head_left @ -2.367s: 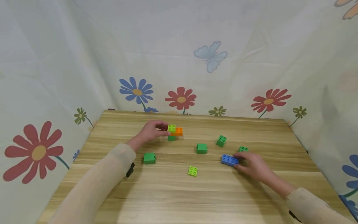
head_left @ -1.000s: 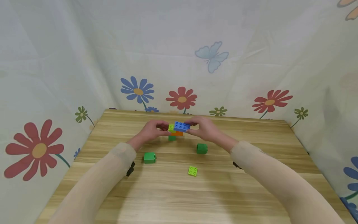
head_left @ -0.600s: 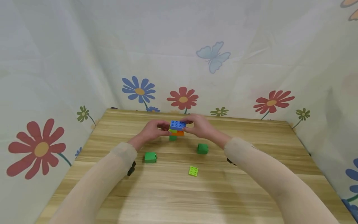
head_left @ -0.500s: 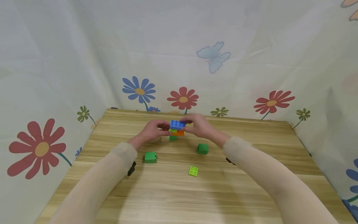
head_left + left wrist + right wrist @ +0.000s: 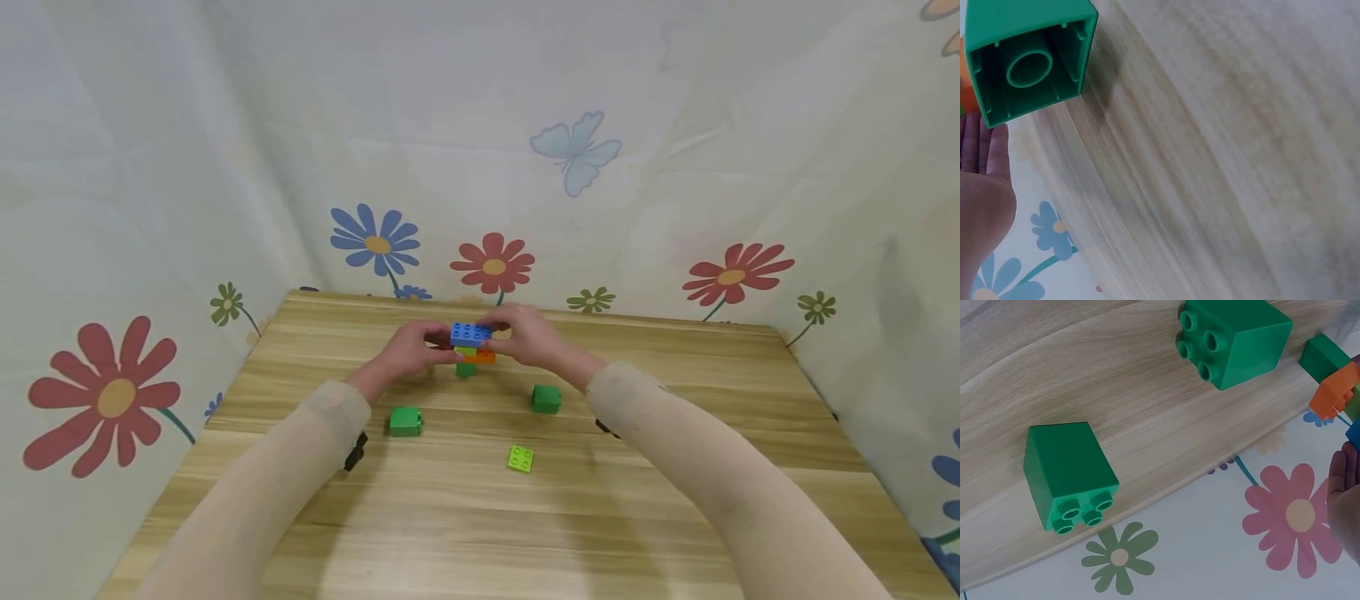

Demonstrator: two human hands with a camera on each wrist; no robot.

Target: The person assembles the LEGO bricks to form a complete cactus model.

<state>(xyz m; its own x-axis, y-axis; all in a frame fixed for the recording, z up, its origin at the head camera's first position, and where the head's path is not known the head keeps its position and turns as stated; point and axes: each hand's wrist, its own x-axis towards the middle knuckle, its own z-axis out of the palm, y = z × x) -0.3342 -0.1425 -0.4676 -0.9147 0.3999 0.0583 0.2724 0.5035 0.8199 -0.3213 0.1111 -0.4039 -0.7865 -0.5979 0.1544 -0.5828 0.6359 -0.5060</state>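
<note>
In the head view, a blue brick [image 5: 470, 335] lies on a lime brick [image 5: 465, 351], with an orange brick [image 5: 488, 357] and a green brick [image 5: 466, 369] below. My left hand [image 5: 405, 348] holds this stack from the left. At the blue brick's right end, my right hand [image 5: 528, 337] pinches it between thumb and fingers. The left wrist view shows the lower green brick [image 5: 1035, 56] with its hollow underside, beside my left hand [image 5: 985, 194]. At the right wrist view's edge, my right hand [image 5: 1344, 503] is near the orange brick [image 5: 1335, 390]; its fingertips are cut off.
On the wooden table [image 5: 450, 517] lie a green brick [image 5: 406, 422] at left, another green brick [image 5: 546, 399] at centre right and a lime brick [image 5: 521, 459] nearer the front. The right wrist view shows two green bricks [image 5: 1069, 469]. Flowered cloth [image 5: 420, 158] stands behind the table.
My right hand has taken the blue brick from the table's right side, carried it left and brought it onto the stack, then slightly farther left. My left hand has stayed at the stack.
</note>
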